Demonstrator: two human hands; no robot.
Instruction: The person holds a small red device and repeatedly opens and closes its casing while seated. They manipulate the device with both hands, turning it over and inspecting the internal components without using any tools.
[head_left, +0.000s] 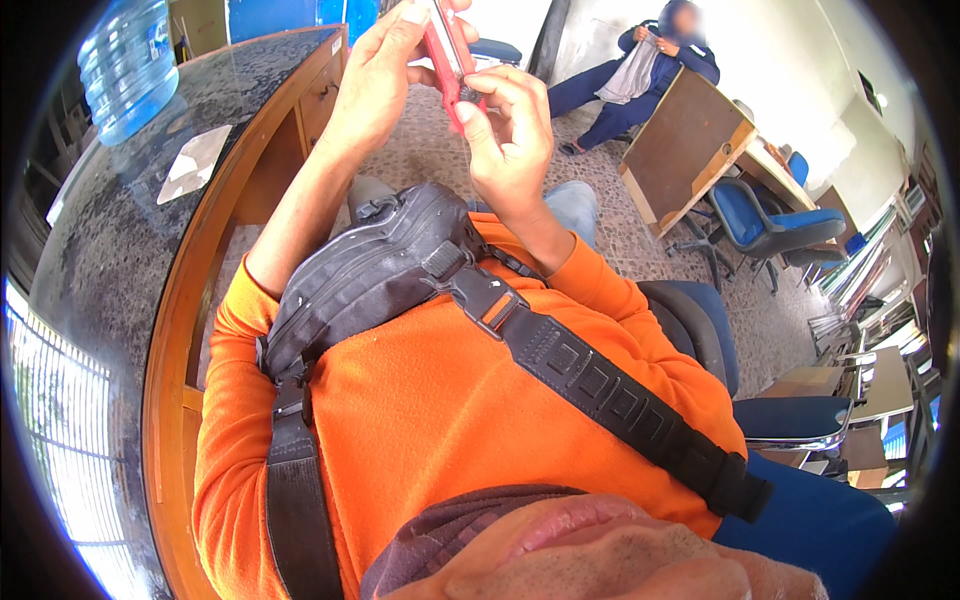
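At the far left, near 10 o'clock, a clear bluish water bottle (128, 80) stands on the desk (110, 240). The bottle has ribbed sides, and I cannot read any writing on it. The desk has a black, worn-looking top and a brown wooden front. To the right of the bottle, also toward 10 o'clock, one pale sheet (195, 165) lies flat on this top. On the corner of the desk, near 11 o'clock, there is a small white label (337, 45), too small for reading.

Next comes the black bag (380, 260), worn across the orange shirt (450, 410), a little toward 10 o'clock from the middle. Above it, between 11 and 12 o'clock, is the left hand (385, 65), whose fingers are closed around the red object (441, 60). This object is at 12 o'clock, long and narrow, held tilted above the floor, with a pale strip along it. Its upper end is cut by the picture's edge, and its exact kind I cannot tell. The right hand (512, 135) is at its lower end, with the thumb and index finger pinched there, beside a small black part (469, 95).

A black strap (600, 385) runs toward 4 o'clock. At 1 o'clock a seated person (690, 65) in dark blue holds a grey cloth (632, 78). At 2 o'clock stands a brown wooden desk (680, 145), and just beside it a blue office chair (745, 215).
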